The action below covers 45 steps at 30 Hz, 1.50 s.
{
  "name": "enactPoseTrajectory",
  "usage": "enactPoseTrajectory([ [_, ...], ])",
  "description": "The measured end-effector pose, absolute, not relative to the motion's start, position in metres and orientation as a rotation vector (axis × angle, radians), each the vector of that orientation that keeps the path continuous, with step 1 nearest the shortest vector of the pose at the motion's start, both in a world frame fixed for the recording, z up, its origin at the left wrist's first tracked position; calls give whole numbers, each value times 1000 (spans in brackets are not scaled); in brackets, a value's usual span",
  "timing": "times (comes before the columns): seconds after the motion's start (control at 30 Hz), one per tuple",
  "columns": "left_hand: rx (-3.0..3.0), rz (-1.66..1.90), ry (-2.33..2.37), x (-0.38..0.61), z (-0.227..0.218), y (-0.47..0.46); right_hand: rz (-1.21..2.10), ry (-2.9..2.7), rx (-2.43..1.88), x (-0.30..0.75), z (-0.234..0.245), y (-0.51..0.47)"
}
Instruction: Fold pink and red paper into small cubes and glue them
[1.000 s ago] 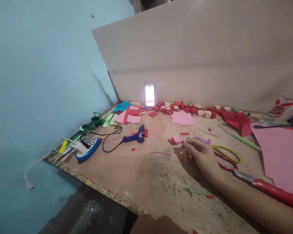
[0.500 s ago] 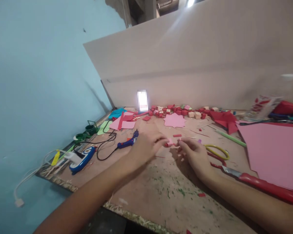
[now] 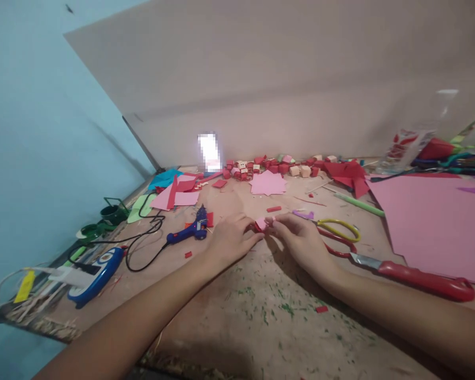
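Observation:
Between my hands is a small pink and red paper piece [image 3: 262, 224], low over the table and partly hidden by fingertips. My left hand [image 3: 233, 237] pinches its left side between thumb and fingers. From the right, my right hand [image 3: 303, 240] grips its other edge with the thumb and forefinger together. Just beyond lies a short red strip [image 3: 274, 209]. Left of my left hand rests a blue glue gun [image 3: 188, 229] with a black cord. Scissors with yellow and red handles [image 3: 340, 230] lie beside my right hand.
A red-handled knife [image 3: 423, 277] and large pink sheet [image 3: 435, 227] lie at right. Small red and cream blocks [image 3: 277, 168] line the back, behind a pink star-edged paper [image 3: 268, 183]. A blue-and-white power strip [image 3: 97, 277] sits left, near a lit phone [image 3: 209, 152].
My hands have drawn closer together, and the pink bits at their fingertips now meet. The view has shifted right and down, so the table's contents appear farther left and higher.

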State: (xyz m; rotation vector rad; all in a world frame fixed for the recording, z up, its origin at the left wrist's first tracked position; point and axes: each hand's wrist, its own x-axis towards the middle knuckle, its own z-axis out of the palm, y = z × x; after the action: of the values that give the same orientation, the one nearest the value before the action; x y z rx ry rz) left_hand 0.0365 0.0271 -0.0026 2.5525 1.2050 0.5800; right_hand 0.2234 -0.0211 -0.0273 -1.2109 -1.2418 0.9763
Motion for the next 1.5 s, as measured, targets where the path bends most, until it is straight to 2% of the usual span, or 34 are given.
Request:
enactPoseTrajectory([
  [0.5,2396,786,952,21,-2,25,1157,-1141,-1189,220,-7,-29],
  [0.7,1794,719,884,26,6,14,1214,-1140,-1153,224,-3,-32],
  [1.23,1223,842,911,28,-6,18,984,-1278,-1283,222,-3,-29],
  [1.5,1157,829,958,28,-8,18,909,-1324,-1327,224,-8,-28],
])
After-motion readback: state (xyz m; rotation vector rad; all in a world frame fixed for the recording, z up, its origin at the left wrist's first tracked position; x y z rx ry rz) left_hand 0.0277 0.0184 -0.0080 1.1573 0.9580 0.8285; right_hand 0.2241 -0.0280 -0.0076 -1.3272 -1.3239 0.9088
